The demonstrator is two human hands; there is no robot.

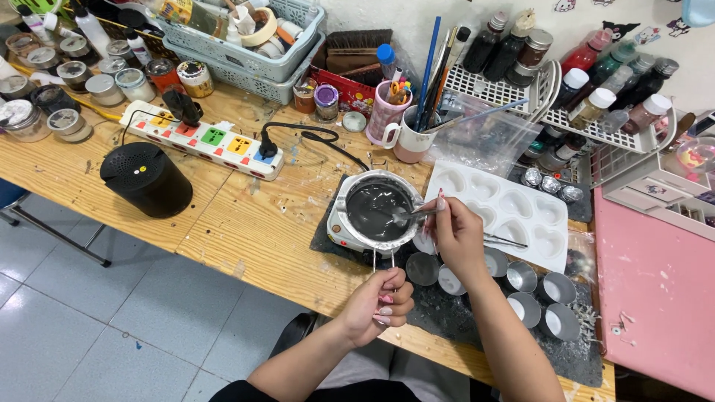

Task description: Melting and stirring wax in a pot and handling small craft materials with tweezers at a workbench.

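Left hand [381, 298]: lower centre of the frame, fingers curled shut around the thin wire handle [383, 260] that sticks out from the melting pot toward the person.
Right hand [456, 237]: just right of the pot, fingers pinched closed on a small metal spoon [408, 215], whose bowl dips into the liquid.
Melting pot [376, 210]: centre of the frame, a round metal pot sitting on a small white heater, on a dark mat on the wooden desk [246, 231]; it holds a dark grey, glossy liquid.
Heart mould [514, 208]: white tray with heart-shaped hollows, just right of the pot, partly behind the right hand.
Small metal cups [525, 277]: a cluster at lower right of the pot, near the desk's front edge; whether they are filled cannot be told.
Power strip [205, 139]: upper left of the pot, with plugs in it and a black cord running toward the heater.
Black round speaker [147, 177]: left of centre, well apart from the pot.
Mug of brushes [412, 134]: just behind the pot, toward the wall.
Doing the step well: it looks like stirring or scooping, so the left hand's grip on the handle should stay firm to keep the pot level on the heater, and the spoon should move slowly, low in the liquid, to avoid splashes.
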